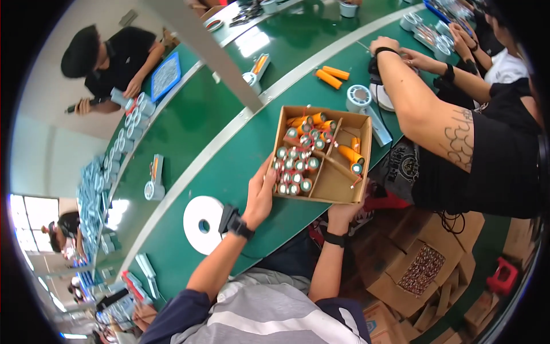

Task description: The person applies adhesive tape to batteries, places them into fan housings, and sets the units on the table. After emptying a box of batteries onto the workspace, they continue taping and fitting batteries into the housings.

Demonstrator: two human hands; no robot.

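One cardboard box (pixel 337 182) is clasped at its left wall by the left hand (pixel 260 196); at its near right corner the right hand (pixel 346 212) is placed, finger closure hidden. With cells (pixel 299 165) massed beside the left grip, heaviness is likely; base support is advised.

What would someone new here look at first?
Probably the cardboard box of orange batteries in the middle, held by the left hand and right hand. Next might come the white disc on the green table, left of and below the box. Then perhaps the bright red stool, low at the far right.
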